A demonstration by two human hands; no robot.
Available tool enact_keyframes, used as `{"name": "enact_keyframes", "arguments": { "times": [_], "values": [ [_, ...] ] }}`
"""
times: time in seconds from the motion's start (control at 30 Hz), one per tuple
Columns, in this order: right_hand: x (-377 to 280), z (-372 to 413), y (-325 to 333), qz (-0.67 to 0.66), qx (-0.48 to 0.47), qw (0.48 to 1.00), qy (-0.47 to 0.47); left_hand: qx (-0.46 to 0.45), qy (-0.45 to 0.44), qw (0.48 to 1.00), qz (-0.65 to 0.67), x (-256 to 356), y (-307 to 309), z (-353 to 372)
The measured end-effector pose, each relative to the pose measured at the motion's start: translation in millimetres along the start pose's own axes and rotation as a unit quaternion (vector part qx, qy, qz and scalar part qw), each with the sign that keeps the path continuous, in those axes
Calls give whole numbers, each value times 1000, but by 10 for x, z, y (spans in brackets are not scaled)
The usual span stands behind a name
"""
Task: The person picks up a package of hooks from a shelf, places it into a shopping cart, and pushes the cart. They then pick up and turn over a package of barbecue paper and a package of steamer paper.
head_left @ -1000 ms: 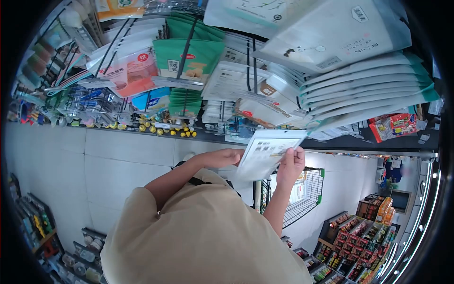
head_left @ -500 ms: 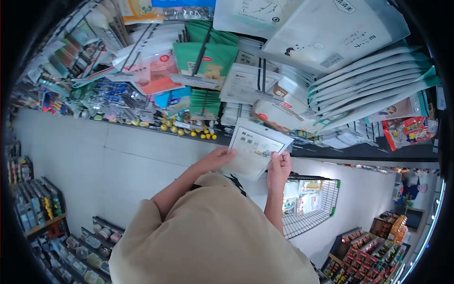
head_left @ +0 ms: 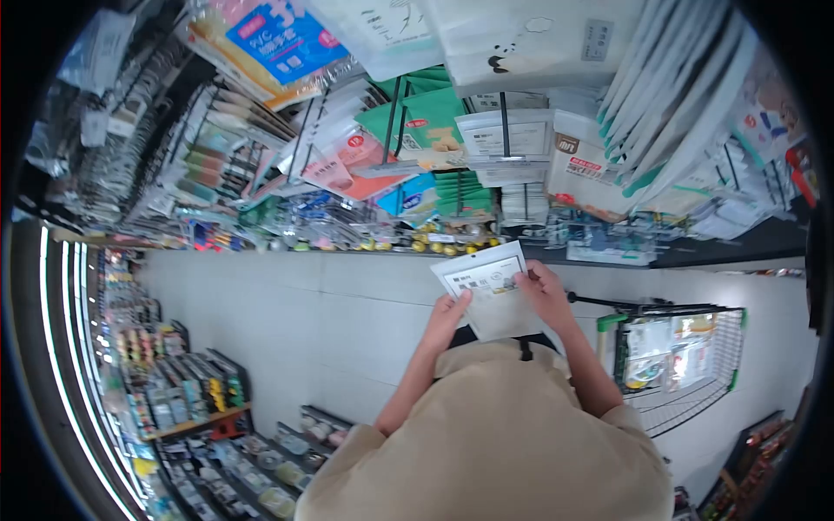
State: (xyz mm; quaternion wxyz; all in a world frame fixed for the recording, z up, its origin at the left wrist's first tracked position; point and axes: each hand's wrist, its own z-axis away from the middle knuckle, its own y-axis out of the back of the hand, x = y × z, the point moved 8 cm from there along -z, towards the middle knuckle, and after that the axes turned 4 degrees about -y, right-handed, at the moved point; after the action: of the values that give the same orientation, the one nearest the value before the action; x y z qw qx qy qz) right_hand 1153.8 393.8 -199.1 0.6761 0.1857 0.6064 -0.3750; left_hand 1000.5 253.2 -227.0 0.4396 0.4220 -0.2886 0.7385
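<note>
A flat white packet of steamer paper (head_left: 497, 308) is held in front of my waist, its printed label facing up. My left hand (head_left: 447, 319) pinches its left edge, thumb on the front. On the opposite edge my right hand (head_left: 545, 295) grips it with the thumb across the printed side. The fingers behind the packet are partly hidden. Just beyond it, similar white packets (head_left: 504, 139) hang on a hook, beside green pouches (head_left: 432, 130) and a white and brown pouch (head_left: 584, 169).
A wire shopping cart (head_left: 738, 347) with green corners and several packages inside stands to my right. The display rack's dark lower edge (head_left: 678, 260) runs across in front. Lower shelves of goods (head_left: 187, 391) stand at the left, on a pale tiled floor (head_left: 287, 339).
The view has swung, so the rack and cart appear shifted. The packet has turned and sits closer to my body. Both hands keep hold of it.
</note>
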Motion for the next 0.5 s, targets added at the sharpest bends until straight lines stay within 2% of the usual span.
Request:
{"name": "enact_keyframes", "arguments": {
  "times": [0.1, 0.17, 0.23, 0.37, 0.43, 0.47, 0.5],
  "values": [
    [188, -51, -48, -29, -30, 999, -26, 19, -16, 994, 110, -176, 17, 31],
    [211, -52, -58, -33, -26, 998, -38, 21, -26, 991, 127, -149, -19, 57],
    [185, -48, -88, -60, -34, 997, -25, 5, -33, 991, 127, -143, -31, 51],
    [150, -3, -86, -32, 10, 999, -23, -41, -17, 992, 116, -128, 20, 7],
    [178, -12, -94, -24, 30, 999, -17, -13, 18, 998, 54, -181, 165, -99],
    [205, -23, -114, -11, 40, 999, -22, -18, -23, 996, 89, -79, 122, -93],
    [194, -50, -106, -13, 52, 998, -19, -29, -21, 996, 84, -37, 172, -175]
  ]
}}
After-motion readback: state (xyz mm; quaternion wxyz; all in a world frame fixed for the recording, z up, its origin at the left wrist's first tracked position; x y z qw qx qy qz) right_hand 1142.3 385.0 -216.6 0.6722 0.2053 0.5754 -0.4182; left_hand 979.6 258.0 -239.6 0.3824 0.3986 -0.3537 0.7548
